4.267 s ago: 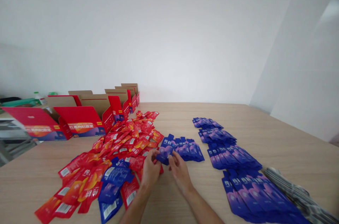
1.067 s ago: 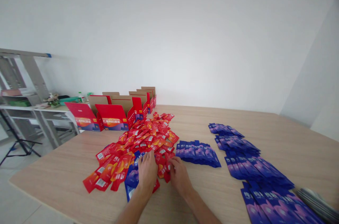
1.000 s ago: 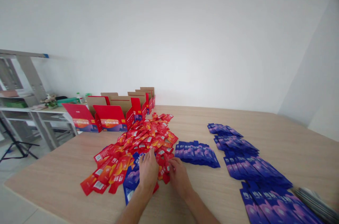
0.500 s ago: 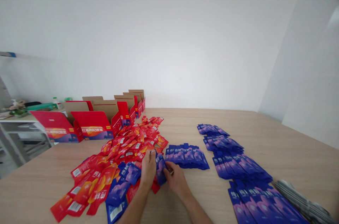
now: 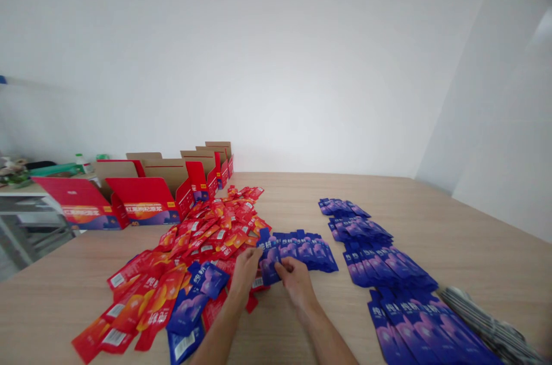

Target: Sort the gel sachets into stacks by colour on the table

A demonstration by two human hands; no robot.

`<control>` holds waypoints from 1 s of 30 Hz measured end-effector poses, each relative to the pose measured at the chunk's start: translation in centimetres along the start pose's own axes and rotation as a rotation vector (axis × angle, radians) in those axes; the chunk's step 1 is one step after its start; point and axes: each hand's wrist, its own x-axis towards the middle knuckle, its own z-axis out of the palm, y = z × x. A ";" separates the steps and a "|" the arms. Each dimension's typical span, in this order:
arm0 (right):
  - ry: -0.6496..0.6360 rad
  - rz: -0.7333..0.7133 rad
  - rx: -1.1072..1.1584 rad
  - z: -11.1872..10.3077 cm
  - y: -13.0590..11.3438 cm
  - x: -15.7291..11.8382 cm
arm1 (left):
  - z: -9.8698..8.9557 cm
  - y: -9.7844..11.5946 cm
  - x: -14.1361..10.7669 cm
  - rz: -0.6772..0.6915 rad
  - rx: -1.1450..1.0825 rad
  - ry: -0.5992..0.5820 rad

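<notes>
Between my two hands is a blue sachet (image 5: pixel 268 261), upright with its printed face toward me. My left hand (image 5: pixel 245 272) is closed on its left edge, and my right hand (image 5: pixel 294 280) pinches its lower right side. The sachet overlaps the left end of a fanned row of blue sachets (image 5: pixel 308 251) on the table. A heap of red sachets (image 5: pixel 219 227) spreads to the left, beyond my left hand. Several loose blue sachets (image 5: pixel 190 307) lie at the heap's near edge, left of my left forearm.
Open red cartons (image 5: pixel 144 198) stand along the table's left side. Fanned stacks of blue sachets (image 5: pixel 383 264) run down the right, with a striped grey bundle (image 5: pixel 487 322) beside the nearest one. A white wall (image 5: pixel 328 66) rises behind the wooden table (image 5: pixel 293 192).
Both hands have moved slightly right and away from me, carrying the blue sachet from the red heap's edge to the left end of the middle blue row. The view has shifted slightly.
</notes>
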 end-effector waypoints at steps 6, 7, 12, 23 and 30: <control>0.172 -0.016 0.020 -2.1 -0.9 0.6 | 2.8 -2.3 -0.3 0.081 0.011 -0.137; 0.211 -0.019 0.007 -2.7 -1.2 0.6 | 3.6 -2.4 -0.2 0.117 0.015 -0.131; 0.267 -0.078 -0.055 -6.4 -1.9 0.8 | 7.6 -1.3 -0.3 0.181 0.092 -0.135; 0.426 -0.168 -0.428 -10.8 2.1 2.0 | 13.7 -0.8 -2.5 0.533 0.751 -0.235; 0.432 -0.251 -0.552 -10.9 3.1 2.4 | 14.5 -0.9 -3.0 0.661 1.004 -0.158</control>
